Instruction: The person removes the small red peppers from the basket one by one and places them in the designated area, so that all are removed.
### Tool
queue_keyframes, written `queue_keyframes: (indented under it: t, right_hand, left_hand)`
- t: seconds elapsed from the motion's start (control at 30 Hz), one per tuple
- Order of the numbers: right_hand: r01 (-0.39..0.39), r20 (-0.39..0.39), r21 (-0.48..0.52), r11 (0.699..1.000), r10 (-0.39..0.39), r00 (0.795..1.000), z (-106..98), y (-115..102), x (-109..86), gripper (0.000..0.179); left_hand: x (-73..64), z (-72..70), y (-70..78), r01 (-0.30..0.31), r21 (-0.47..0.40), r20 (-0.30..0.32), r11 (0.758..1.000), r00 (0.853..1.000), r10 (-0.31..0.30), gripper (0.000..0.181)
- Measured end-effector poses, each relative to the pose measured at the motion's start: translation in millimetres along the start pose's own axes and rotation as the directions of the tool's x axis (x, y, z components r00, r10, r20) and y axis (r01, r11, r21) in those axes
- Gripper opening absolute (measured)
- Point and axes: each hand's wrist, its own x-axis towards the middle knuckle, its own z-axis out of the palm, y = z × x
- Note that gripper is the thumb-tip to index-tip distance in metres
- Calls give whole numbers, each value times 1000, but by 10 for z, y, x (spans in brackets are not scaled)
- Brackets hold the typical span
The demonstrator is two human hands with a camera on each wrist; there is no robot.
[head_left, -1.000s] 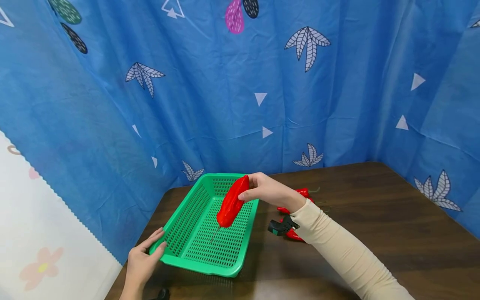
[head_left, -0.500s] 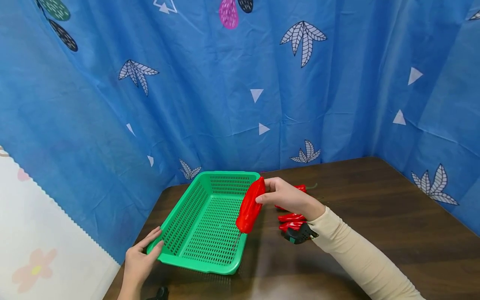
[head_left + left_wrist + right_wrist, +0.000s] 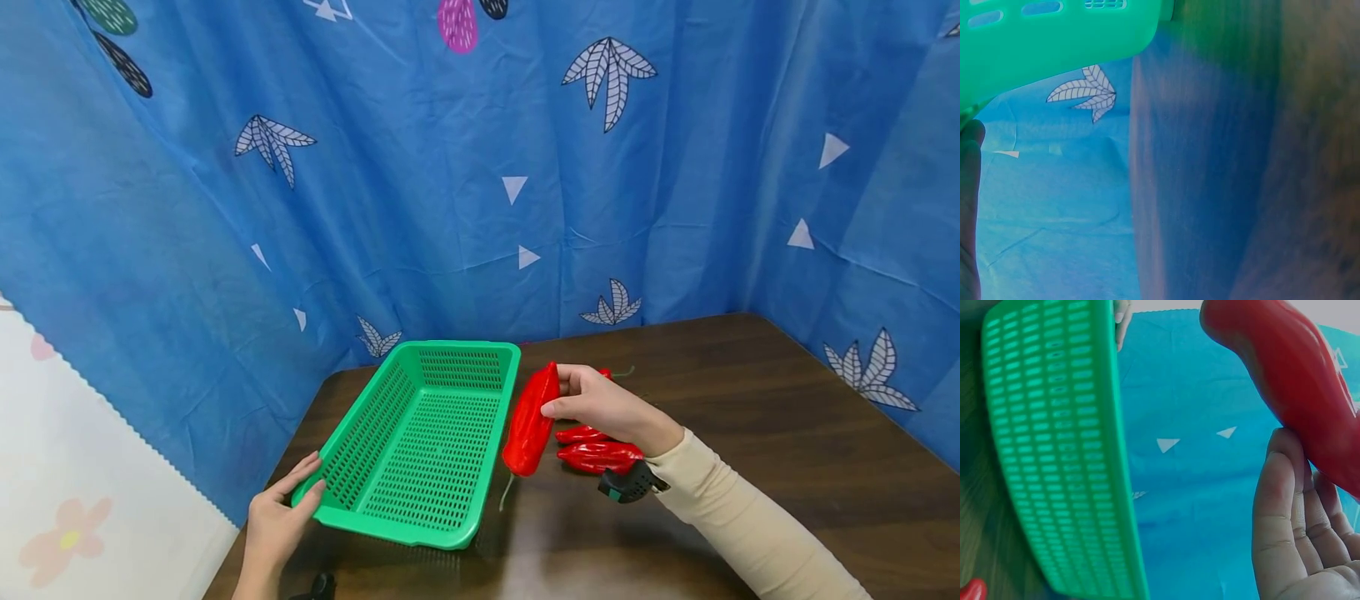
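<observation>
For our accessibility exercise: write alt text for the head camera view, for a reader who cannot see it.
A person's right hand holds a large red pepper upright just right of an empty green basket, while the left hand grips the basket's near corner. More red peppers lie on the brown table, before a blue patterned curtain.

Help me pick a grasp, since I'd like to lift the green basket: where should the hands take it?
Take the basket by its two short rims, one from each side. The left hand already holds the near corner rim; the far rim by the curtain is bare. The rolled lip gives fingers purchase, and the mesh walls look thin, so probably avoid those.
</observation>
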Motion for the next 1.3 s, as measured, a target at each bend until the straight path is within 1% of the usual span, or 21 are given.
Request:
queue_keyframes:
  t: [0.13, 0.3, 0.47, 0.53, 0.77, 0.93, 1.17, 1.23, 1.3]
  right_hand:
    - [-10, -30, -24, 1000, 9, 999, -63, 50, -76, 36]
    - [-18, -68, -64, 998, 14, 998, -132, 88, -136, 39]
    - [-39, -112, -92, 995, 29, 993, -211, 90, -206, 40]
    - [-44, -119, -87, 995, 33, 992, -239, 85, -226, 40]
    - [-16, -100, -68, 998, 9, 995, -311, 107, -250, 38]
    - [-31, -75, -66, 997, 26, 997, -329, 119, -254, 42]
    - [-64, -51, -31, 997, 63, 997, -329, 101, -262, 50]
    - [-67, -46, -31, 997, 66, 997, -327, 90, -265, 49]
    - [-58, -22, -35, 998, 58, 998, -328, 86, -269, 45]
  left_hand:
    - [-2, -11, -13, -2, 2, -1, 1000, 1000, 2, 34]
    - [4, -22, -25, -11, 3, -17, 1000, 1000, 11, 34]
    - [18, -16, -15, -17, 15, 1, 1000, 1000, 17, 35]
    - [23, -12, -9, -11, 18, 6, 1000, 1000, 11, 35]
    - [34, -15, 13, -5, 25, 12, 1000, 1000, 5, 35]
    - [27, -17, 11, -2, 21, 7, 1000, 1000, 2, 36]
    - [10, -17, 4, -3, 16, 10, 1000, 1000, 2, 36]
    - [3, -16, 4, -1, 15, 11, 1000, 1000, 1, 36]
    - [-2, -11, 2, -4, 21, 8, 1000, 1000, 3, 36]
